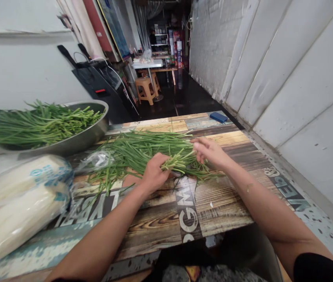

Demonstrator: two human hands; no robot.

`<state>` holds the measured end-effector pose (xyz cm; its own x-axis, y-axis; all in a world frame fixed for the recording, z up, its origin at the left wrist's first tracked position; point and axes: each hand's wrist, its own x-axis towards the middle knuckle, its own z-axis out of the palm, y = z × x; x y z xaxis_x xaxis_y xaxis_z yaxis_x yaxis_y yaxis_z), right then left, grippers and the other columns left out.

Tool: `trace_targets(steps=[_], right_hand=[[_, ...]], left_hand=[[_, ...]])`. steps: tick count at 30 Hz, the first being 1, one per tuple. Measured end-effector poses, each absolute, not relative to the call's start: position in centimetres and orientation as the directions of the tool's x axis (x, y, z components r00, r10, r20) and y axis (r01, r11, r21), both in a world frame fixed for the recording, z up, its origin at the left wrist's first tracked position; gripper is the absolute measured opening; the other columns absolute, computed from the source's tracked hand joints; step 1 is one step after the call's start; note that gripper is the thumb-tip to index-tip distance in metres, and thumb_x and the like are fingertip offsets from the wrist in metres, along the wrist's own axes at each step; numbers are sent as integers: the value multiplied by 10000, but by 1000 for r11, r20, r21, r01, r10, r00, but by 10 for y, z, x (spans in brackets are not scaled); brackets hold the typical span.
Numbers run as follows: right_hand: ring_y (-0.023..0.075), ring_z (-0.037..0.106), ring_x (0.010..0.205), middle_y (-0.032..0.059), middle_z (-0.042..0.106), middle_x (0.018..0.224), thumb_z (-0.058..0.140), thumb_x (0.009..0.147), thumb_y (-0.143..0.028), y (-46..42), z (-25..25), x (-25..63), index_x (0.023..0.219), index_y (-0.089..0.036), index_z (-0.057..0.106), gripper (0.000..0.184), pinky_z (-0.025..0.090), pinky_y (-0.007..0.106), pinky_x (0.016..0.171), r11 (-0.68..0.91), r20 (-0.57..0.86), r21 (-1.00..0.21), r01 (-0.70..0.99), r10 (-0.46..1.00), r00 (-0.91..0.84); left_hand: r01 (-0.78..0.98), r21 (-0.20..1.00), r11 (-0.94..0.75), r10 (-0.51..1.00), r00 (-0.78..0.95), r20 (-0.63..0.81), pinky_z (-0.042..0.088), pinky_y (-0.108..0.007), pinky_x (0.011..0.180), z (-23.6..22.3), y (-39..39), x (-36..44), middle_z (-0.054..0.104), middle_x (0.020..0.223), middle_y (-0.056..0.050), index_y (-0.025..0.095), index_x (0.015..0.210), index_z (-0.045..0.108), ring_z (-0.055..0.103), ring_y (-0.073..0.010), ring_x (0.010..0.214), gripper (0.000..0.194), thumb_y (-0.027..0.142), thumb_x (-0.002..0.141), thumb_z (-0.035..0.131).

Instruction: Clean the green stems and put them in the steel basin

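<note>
A loose heap of green chives (134, 147) lies across the middle of the patterned table, its pale stem ends toward the right. My left hand (156, 172) is closed around a small bunch of chives (176, 162), whose cut ends stick out past the thumb. At the right end of the heap, my right hand (209, 152) has its fingers curled in a pinch at the stem tips. A thin stem seems to run into those fingers, though the fingertips partly hide it. Stray leaves and bits lie below both hands.
A metal basin (96, 127) full of chives (43, 123) stands at the left. In front of it lie plastic-wrapped white packages (22, 203) and crumpled clear plastic (96, 159). A small blue box (218, 117) sits at the far table edge. Beyond are stools (145, 89) and a white wall.
</note>
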<state>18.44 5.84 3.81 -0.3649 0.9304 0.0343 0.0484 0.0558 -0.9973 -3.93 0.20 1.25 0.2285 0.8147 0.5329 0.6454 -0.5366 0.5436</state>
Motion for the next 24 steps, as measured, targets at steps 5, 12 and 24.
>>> trace_targets(steps=[5, 12, 24], right_hand=[[84, 504, 422, -39, 561, 502, 686, 722, -436, 42, 40, 173, 694, -163, 621, 282, 423, 206, 409, 193, 141, -977, 87, 901, -410], [116, 575, 499, 0, 640, 596, 668, 733, -460, 44, 45, 177, 752, -162, 668, 299, 486, 253, 496, 176, 149, -984, 26, 893, -426], [219, 560, 873, 93, 625, 816, 648, 764, -173, 80, 27, 211, 797, -162, 730, 90, 412, 284, 758, 582, 153, -169, 796, 813, -562]], left_hand=[[650, 462, -604, 760, 295, 579, 452, -311, 740, 18, -3, -36, 685, 810, -53, 182, 878, 672, 559, -178, 795, 148, 196, 831, 532], [643, 370, -670, 711, 411, 571, 495, -336, 814, 4, -4, -37, 698, 955, -87, 174, 1075, 643, 631, -198, 887, 276, 203, 835, 509], [633, 617, -468, 687, -179, 705, 463, -312, 859, 38, -14, -30, 688, 910, -41, 180, 880, 643, 620, -156, 859, 261, 321, 949, 434]])
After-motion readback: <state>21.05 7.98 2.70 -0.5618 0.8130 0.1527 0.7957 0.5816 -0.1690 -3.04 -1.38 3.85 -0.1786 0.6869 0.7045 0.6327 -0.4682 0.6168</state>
